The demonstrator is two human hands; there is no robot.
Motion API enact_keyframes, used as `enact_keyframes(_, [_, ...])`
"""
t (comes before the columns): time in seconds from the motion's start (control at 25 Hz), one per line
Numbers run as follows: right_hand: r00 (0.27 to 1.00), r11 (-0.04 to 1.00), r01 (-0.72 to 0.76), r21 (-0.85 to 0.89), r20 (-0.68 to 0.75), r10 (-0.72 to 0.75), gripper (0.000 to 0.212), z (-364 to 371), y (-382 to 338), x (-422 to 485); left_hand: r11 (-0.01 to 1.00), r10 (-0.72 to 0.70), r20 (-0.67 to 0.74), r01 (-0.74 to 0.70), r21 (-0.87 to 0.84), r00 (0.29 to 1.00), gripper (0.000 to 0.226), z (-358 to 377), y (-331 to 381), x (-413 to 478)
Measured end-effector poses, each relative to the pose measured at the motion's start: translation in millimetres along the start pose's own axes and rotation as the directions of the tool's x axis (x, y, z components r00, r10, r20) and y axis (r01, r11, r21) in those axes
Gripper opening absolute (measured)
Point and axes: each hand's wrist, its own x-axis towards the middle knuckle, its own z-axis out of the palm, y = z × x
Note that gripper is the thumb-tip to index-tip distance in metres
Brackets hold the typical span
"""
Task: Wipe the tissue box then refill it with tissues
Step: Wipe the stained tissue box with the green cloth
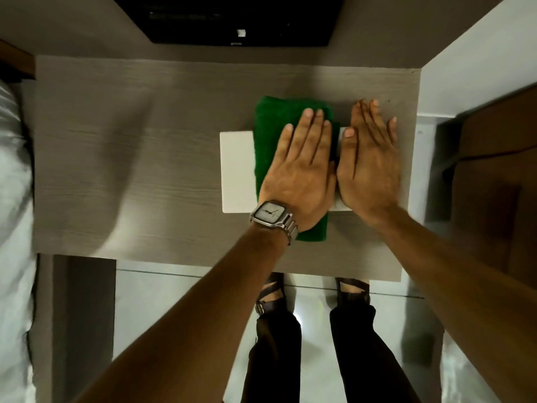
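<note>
One white box (236, 170) sits on one grey wooden table (130, 158). One green cloth (279, 123) is draped across the box, running from the far side to the near side. Two hands are in view: the left hand (302, 173) lies flat on the cloth, and the right hand (369, 158) lies flat just to its right. One wristwatch (271, 215) is on the left wrist. Two feet (273, 292) in strapped sandals show below the near table edge. One dark screen (232, 18), possibly a television, hangs at the far end.
</note>
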Motion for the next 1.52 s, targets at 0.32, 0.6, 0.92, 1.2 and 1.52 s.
enact_keyframes(0.32, [0.996,0.983,0.074,-0.169,0.064,-0.064,0.065,18,-78,-12,0.993,-0.097,0.226,0.080,0.085,0.969,0.153,-49,-99,-60])
enact_keyframes(0.6, [0.973,0.932,0.191,-0.307,0.185,-0.138,0.062,38,-68,-38,0.973,-0.048,0.287,-0.020,0.228,0.957,0.154,-37,-111,-32])
enact_keyframes(0.92, [0.996,0.947,-0.061,-0.315,0.044,0.078,0.066,32,-72,-5,0.974,-0.042,0.250,-0.016,0.226,0.967,0.155,-32,-113,-35])
enact_keyframes(1.2, [0.978,0.950,0.068,-0.304,0.207,-0.004,0.062,15,-37,-51,0.969,-0.088,0.276,0.017,0.246,0.957,0.159,-37,-112,-37])
enact_keyframes(1.52, [0.979,0.955,0.149,-0.257,0.172,-0.106,0.064,47,-101,-18,0.959,-0.073,0.289,-0.012,0.283,0.954,0.163,-30,-110,-32])
